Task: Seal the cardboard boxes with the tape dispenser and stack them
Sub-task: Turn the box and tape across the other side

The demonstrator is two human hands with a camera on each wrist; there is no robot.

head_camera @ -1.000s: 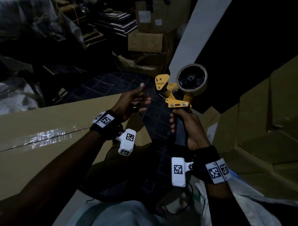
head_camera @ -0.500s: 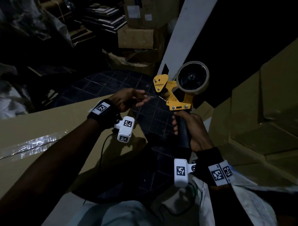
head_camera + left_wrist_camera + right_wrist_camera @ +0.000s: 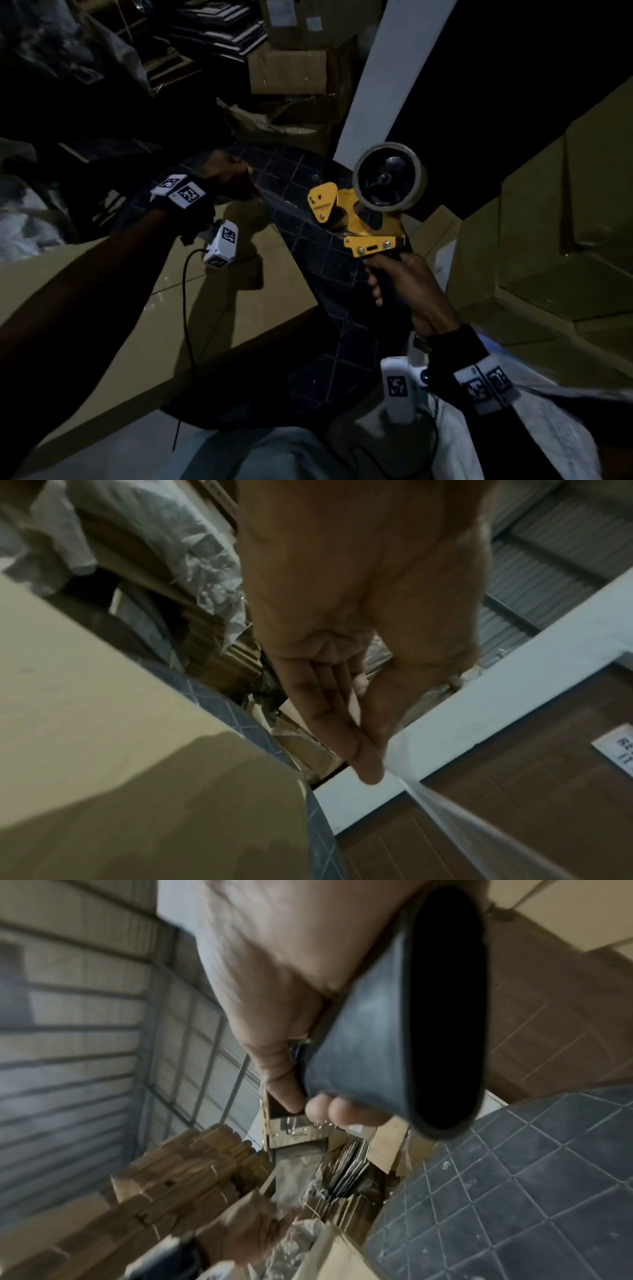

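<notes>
The tape dispenser (image 3: 368, 219) is being held up above the dark tiled floor (image 3: 329, 260), its black handle (image 3: 404, 1031) being wrapped tight by the right hand (image 3: 407, 291). A clear tape strip (image 3: 479, 829) is being pinched between thumb and straight fingers of the left hand (image 3: 226, 180), over the cardboard box (image 3: 239, 308).

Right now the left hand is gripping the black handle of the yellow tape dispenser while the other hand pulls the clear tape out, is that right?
Not quite: the hands are swapped. The head view shows the right hand gripping the black handle of the yellow tape dispenser, while the left hand pulls the clear tape out.
</notes>
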